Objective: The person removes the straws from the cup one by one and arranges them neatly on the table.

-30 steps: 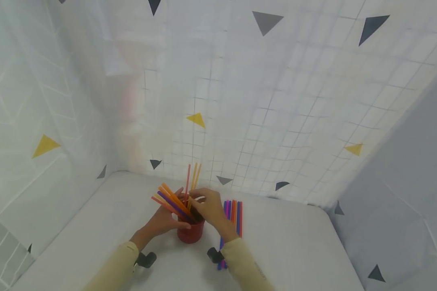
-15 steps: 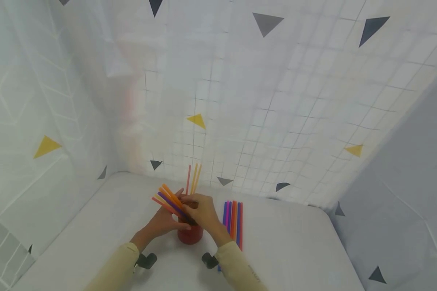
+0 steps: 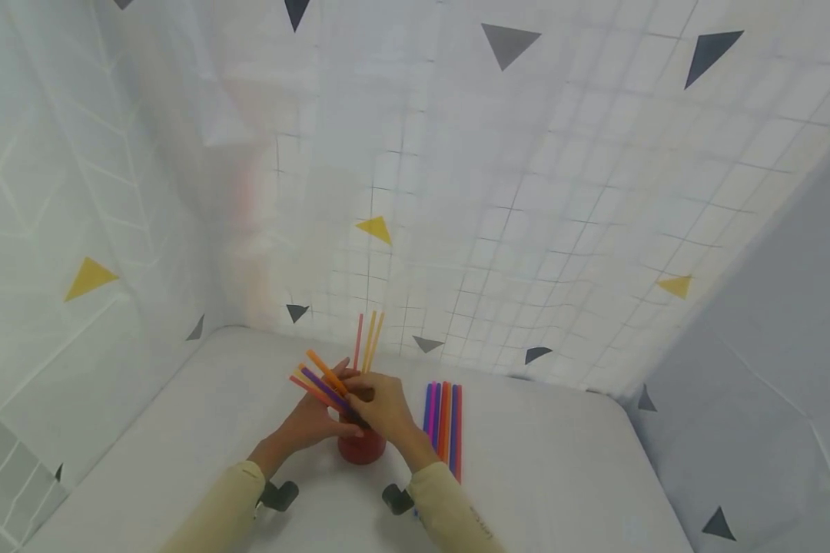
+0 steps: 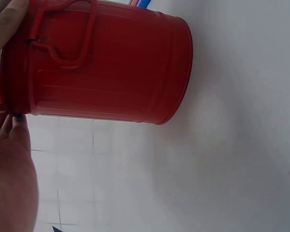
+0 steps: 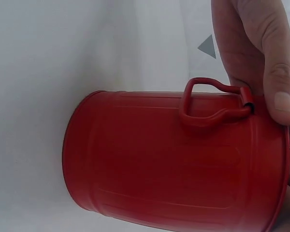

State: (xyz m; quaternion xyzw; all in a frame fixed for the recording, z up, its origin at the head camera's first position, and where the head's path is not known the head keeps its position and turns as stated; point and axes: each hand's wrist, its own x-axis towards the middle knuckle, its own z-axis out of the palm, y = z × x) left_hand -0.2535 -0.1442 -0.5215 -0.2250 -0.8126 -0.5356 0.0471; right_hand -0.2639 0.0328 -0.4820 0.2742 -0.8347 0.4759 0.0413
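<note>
A small red metal bucket (image 3: 362, 449) with side handles stands on the table, holding drinking straws. My left hand (image 3: 307, 418) grips its rim, the thumb on the near side, as the right wrist view also shows. Orange, yellow, purple and red straws (image 3: 313, 382) lean left over that hand. One red and two yellow straws (image 3: 370, 342) stand more upright at the back. Above the bucket's mouth, my right hand (image 3: 387, 407) has thumb and forefinger pinching at an orange straw (image 3: 327, 372) in the leaning bunch. Its other fingers partly hide the mouth.
A row of blue, magenta, orange and red straws (image 3: 446, 422) lies on the white table (image 3: 546, 461), right of the bucket, partly under my right forearm. Patterned white sheets (image 3: 491, 192) hang behind and at both sides.
My right hand has moved left and down from the upright yellow straws to the leaning bunch. One leaning orange straw has shifted out of sight. My left hand stays on the bucket.
</note>
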